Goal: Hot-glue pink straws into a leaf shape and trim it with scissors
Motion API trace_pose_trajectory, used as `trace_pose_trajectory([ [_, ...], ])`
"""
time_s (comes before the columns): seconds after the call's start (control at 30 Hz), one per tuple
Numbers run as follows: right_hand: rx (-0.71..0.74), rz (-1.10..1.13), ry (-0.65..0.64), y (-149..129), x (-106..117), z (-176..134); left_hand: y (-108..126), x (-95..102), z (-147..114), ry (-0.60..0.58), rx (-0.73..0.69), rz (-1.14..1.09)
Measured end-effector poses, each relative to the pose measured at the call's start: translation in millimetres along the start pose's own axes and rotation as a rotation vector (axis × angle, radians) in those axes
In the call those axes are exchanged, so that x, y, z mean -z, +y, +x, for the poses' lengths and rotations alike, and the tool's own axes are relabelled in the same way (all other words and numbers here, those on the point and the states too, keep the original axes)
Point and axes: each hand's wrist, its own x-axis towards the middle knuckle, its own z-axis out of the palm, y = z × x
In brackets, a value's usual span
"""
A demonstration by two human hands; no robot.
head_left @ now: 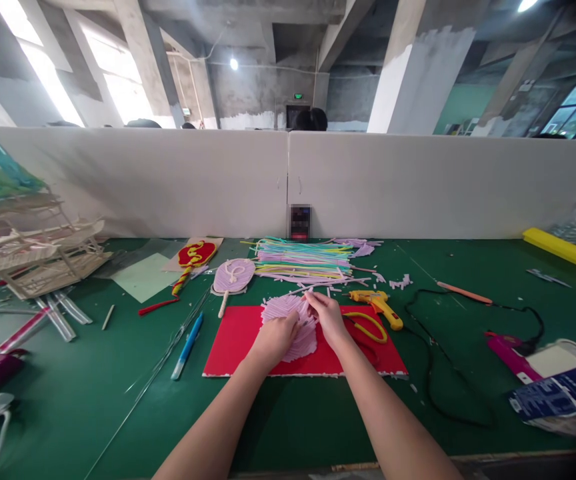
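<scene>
A ridged lilac panel of side-by-side strips (301, 348) lies on a red board (233, 333). My left hand (279, 337) rests on the panel, its fingers curled and closed at the panel's surface. Close beside it, my right hand (327, 316) pinches at the panel's upper right edge; a small bit of lilac strip shows at its fingertips. Part of the panel is hidden under both hands. Just beyond lies a bundle of coloured strips (303, 259) in lilac, teal and yellow. A yellow hot glue gun (378, 305) lies right of my right hand.
A lilac fan shape (233, 276) and a red-and-yellow one (197, 253) lie left of the bundle. A blue pen (188, 347) is left of the board. Yellow-handled scissors (368, 327) lie on it. A black cable (431, 380) loops at right. A white partition (178, 180) stands behind.
</scene>
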Motion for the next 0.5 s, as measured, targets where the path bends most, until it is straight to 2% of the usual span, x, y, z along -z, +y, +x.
trace_pose_trajectory([
  [0.27, 0.064, -0.021, 0.031, -12, 0, -4, 4, 4.3, -4, 0.025, -0.004, -0.221],
  [0.5, 0.116, -0.053, -0.033, -30, -5, -12, 1, -3.0, 1, 0.073, 0.01, -0.464],
])
